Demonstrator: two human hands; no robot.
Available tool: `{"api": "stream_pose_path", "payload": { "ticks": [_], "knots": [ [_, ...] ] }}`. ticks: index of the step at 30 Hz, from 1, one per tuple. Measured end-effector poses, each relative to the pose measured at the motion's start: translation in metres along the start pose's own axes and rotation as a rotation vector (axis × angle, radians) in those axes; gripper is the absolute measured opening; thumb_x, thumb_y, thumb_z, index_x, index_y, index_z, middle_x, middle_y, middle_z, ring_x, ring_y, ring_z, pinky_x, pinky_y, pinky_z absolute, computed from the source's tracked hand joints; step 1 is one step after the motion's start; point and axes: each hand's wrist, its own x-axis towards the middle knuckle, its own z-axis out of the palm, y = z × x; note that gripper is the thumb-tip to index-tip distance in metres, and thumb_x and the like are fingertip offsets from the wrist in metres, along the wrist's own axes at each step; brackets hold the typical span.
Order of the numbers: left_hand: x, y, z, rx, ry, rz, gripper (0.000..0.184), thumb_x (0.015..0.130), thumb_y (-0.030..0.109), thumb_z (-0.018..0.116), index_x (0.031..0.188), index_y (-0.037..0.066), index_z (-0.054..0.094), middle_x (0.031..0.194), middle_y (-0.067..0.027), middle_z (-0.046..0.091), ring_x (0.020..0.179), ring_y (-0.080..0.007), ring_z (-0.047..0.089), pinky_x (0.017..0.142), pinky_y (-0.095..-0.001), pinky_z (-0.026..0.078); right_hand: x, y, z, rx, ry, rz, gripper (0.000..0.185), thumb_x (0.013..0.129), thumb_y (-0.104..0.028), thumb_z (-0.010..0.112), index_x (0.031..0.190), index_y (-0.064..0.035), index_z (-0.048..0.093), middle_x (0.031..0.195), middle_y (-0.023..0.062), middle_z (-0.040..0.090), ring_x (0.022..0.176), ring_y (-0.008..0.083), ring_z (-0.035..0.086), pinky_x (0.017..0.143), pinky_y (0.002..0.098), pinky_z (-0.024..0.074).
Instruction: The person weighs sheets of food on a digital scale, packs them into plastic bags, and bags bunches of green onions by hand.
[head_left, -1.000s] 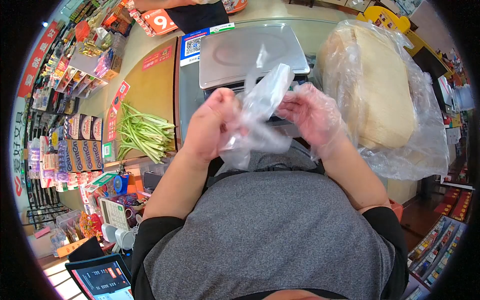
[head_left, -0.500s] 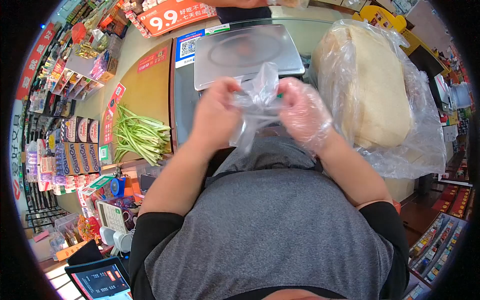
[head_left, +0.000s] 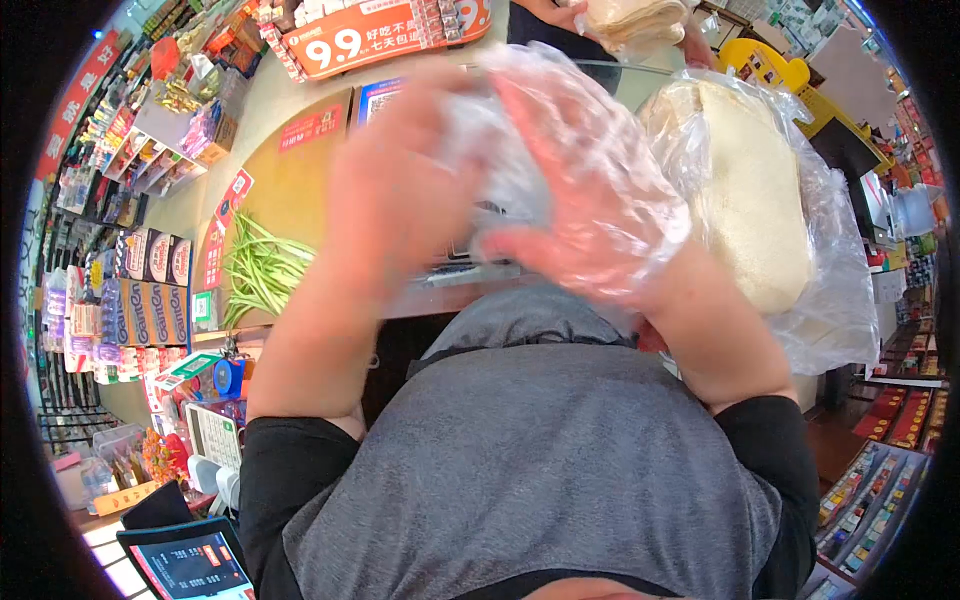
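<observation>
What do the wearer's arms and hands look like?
Right hand: thin, wrinkled, clear plastic glove to the wrist. Left hand: blurred, no glove visible. Forearms bare below short black fabric sleeves on a grey marled shirt. No markings visible.

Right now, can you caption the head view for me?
Right hand in clear plastic, left hand blurred, green stalks nearby.

bright | left fingers [head_left: 425, 112] blurred (heavily) | fisheye bend, black corners

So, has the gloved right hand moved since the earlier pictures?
Yes. Against the pale bagged bundle, the right hand has gone forward, toward the bundle's far end.
</observation>
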Motion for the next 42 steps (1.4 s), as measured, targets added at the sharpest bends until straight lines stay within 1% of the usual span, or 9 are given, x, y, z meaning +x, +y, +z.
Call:
{"api": "stream_pose_path", "payload": {
  "ticks": [3,7,11,14,15,16,21,28,42],
  "knots": [
    [0.014,0.007,-0.019,0.306,0.068,0.127,0.039,0.082,0.007,0.059,0.121,0.009,0.062,0.108,-0.0171,0.068,0.098,-0.0349,0.068,0.086,-0.0441,0.053,0.026,0.052,0.002,-0.539,-0.318,0.156,0.027,0.090,-0.022,0.058,0.111,-0.0066,0.065,0.086,0.0122,0.068,0.086,0.0270,0.066,0.080,0.0445,0.0506],
    [0.051,-0.058,-0.102,0.650,0.431,0.052,0.034,0.084,0.007,0.053,0.114,0.004,0.068,0.113,-0.0169,0.069,0.099,-0.0340,0.066,0.090,-0.0412,0.051,0.042,0.076,-0.088,-0.310,0.048,0.510,0.035,0.095,-0.019,0.058,0.126,-0.0018,0.059,0.114,0.0161,0.067,0.099,0.0206,0.065,0.087,0.0360,0.0536],
    [0.019,-0.135,-0.098,0.598,0.794,0.545,0.018,0.087,0.008,0.061,0.101,-0.001,0.069,0.098,-0.0188,0.071,0.084,-0.0352,0.067,0.080,-0.0426,0.053,-0.033,0.126,-0.064,-0.205,0.339,0.081,0.038,0.095,-0.010,0.048,0.132,-0.0044,0.058,0.096,0.0155,0.066,0.095,0.0362,0.064,0.087,0.0469,0.0516],
    [0.010,-0.162,0.008,0.617,-0.437,-0.178,0.019,0.082,0.003,0.058,0.097,0.002,0.071,0.099,-0.0222,0.069,0.094,-0.0385,0.066,0.082,-0.0444,0.052,-0.005,0.113,0.003,-0.454,-0.974,0.680,0.038,0.097,-0.021,0.048,0.131,-0.0080,0.061,0.122,0.0182,0.065,0.126,0.0361,0.055,0.113,0.0471,0.0346],
    [-0.007,-0.165,0.024,0.527,-0.568,-0.216,0.021,0.080,0.001,0.057,0.095,0.003,0.071,0.099,-0.0234,0.069,0.097,-0.0396,0.066,0.083,-0.0451,0.051,-0.014,0.107,-0.003,-0.377,-0.960,0.648,0.042,0.097,-0.025,0.050,0.136,-0.0103,0.057,0.127,0.0200,0.062,0.128,0.0364,0.052,0.115,0.0469,0.0328],
    [-0.038,-0.203,0.045,0.337,-0.376,0.042,0.018,0.079,0.002,0.057,0.091,0.003,0.072,0.097,-0.0217,0.070,0.094,-0.0394,0.066,0.082,-0.0436,0.052,-0.026,0.103,-0.013,-0.305,-0.902,0.622,0.046,0.096,-0.028,0.053,0.140,-0.0127,0.053,0.130,0.0208,0.060,0.130,0.0364,0.051,0.116,0.0466,0.0320],
    [-0.047,-0.191,0.058,0.000,-0.522,-0.405,0.021,0.079,0.004,0.061,0.098,0.002,0.068,0.097,-0.0189,0.068,0.096,-0.0357,0.065,0.086,-0.0415,0.051,-0.122,0.083,-0.047,-0.047,-0.512,0.522,0.065,0.089,-0.035,0.065,0.149,-0.0201,0.044,0.140,0.0199,0.052,0.133,0.0359,0.047,0.118,0.0448,0.0294],
    [-0.041,-0.127,0.067,0.414,-0.051,0.163,0.053,0.075,0.010,0.073,0.125,0.005,0.058,0.124,-0.0186,0.058,0.120,-0.0377,0.052,0.103,-0.0454,0.040,-0.242,0.074,-0.091,-0.472,-0.644,0.719,0.076,0.076,-0.029,0.074,0.145,-0.0118,0.046,0.147,0.0165,0.046,0.139,0.0390,0.040,0.118,0.0436,0.0288],
    [-0.013,0.094,0.187,-0.268,-0.493,0.676,0.041,0.085,0.028,0.070,0.122,0.010,0.065,0.120,-0.0155,0.062,0.118,-0.0349,0.056,0.106,-0.0448,0.039,-0.279,0.127,-0.125,-0.328,-0.502,0.597,0.064,0.066,-0.004,0.068,0.129,-0.0096,0.061,0.137,0.0128,0.058,0.130,0.0365,0.051,0.112,0.0453,0.0394]
  ]
}}
